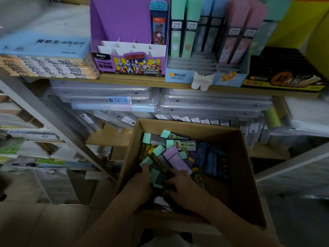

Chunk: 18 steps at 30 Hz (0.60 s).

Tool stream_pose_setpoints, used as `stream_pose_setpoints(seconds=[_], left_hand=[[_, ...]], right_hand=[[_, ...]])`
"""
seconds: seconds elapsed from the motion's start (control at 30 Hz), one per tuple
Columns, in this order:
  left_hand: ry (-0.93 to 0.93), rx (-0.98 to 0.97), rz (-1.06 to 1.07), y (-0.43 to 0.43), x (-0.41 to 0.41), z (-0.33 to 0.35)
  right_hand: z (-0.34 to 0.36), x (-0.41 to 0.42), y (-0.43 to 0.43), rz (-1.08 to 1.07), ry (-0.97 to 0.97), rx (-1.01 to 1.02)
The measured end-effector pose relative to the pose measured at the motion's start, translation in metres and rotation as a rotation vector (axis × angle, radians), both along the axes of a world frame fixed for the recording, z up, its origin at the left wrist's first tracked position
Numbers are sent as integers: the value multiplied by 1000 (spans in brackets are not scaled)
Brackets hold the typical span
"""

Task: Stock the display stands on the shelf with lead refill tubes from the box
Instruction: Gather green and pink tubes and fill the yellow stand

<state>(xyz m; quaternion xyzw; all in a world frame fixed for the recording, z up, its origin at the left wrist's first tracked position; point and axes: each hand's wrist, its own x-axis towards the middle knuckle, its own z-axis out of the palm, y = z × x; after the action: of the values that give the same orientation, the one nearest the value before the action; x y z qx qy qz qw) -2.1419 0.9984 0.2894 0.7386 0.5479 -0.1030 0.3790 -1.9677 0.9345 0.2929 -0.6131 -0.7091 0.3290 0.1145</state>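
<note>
gently pinch mid-barrel the likely light, slick mint-capped plastic refill tubes your left hand curls its fingers round; right hand hold unclear.

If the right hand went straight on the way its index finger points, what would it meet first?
Most likely the lilac refill tube on top of the pile in the box; the right hand seems nearly on its lower end, though depth is unclear.

Refill tubes lie jumbled in the open cardboard box below the part-filled display stands
</note>
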Motion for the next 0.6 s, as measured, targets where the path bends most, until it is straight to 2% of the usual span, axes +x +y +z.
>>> stream_pose_setpoints(seconds=[0.17,0.3,0.4,0.5,0.6], left_hand=[[120,7,3,2,5,-3],[-32,-83,41,8,-3,-4],[-185,-146,39,11,-8,-5],[-184,-228,122,13,-6,-6],[-181,-207,152,13,-5,-6]], right_hand=[[4,2,0,13,134,-165],[4,7,0,15,145,-184],[-1,12,1,-106,105,-149],[-5,12,3,-160,27,-152],[-8,11,4,-160,-17,-158]])
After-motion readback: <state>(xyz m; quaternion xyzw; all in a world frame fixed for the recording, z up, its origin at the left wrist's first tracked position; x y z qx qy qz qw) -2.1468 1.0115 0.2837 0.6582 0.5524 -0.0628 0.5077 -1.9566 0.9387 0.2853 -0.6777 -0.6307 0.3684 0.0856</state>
